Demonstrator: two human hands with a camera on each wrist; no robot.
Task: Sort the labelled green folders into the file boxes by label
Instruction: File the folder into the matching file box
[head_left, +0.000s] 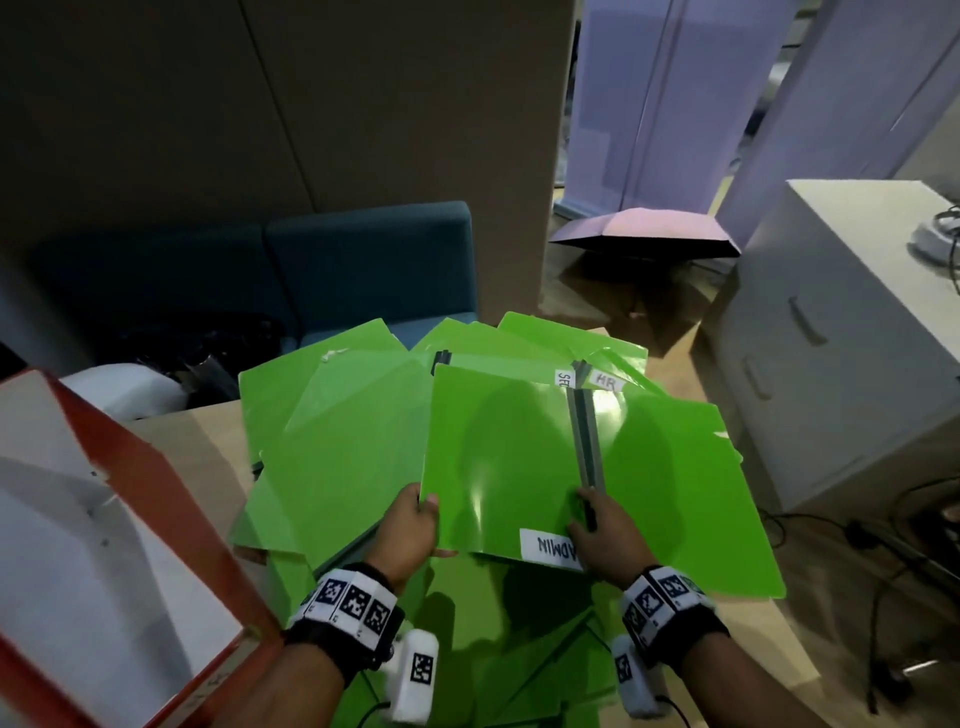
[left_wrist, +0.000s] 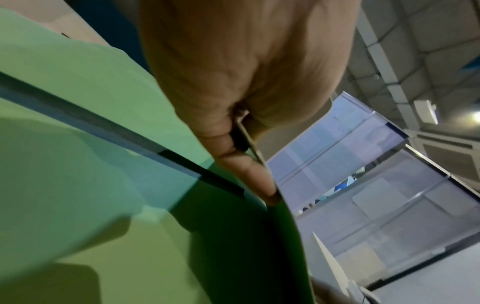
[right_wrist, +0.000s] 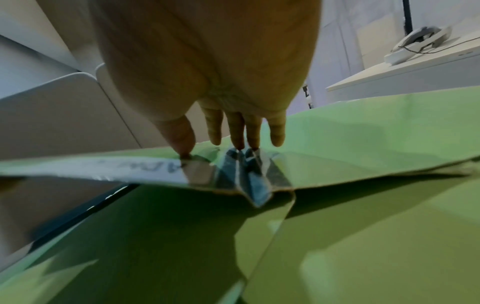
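hands first: your left hand (head_left: 413, 525) pinches the near left edge of the admin folder (head_left: 493, 457), thumb on top and fingers curled under it; the left wrist view shows the thin edge caught between thumb and fingers (left_wrist: 249, 174). your right hand (head_left: 602, 535) rests on the same folder's near right corner, beside its white admin label (head_left: 553, 548), with the fingertips (right_wrist: 239, 139) pressed down at the grey spine (head_left: 587, 436). whether the thumb curls under the edge there is hard to say, since the wrist picture is blurred, so i cannot tell if that hand is gripping or only pressing.

you hold the folder lifted and tilted above the pile of green folders (head_left: 332, 457) spread over the wooden table (head_left: 197, 441). at your near left, an open red file box (head_left: 156, 493) with a white inside stands at the table's edge.

just beyond the held folder, another folder carries a white hr label (head_left: 607, 382), and a third label (head_left: 562, 378) beside it is half hidden.

farther off, a teal sofa (head_left: 374, 270) sits behind the table on the left, a white drawer cabinet (head_left: 831, 338) stands to the right, and an open pink umbrella (head_left: 644, 234) lies on the floor.
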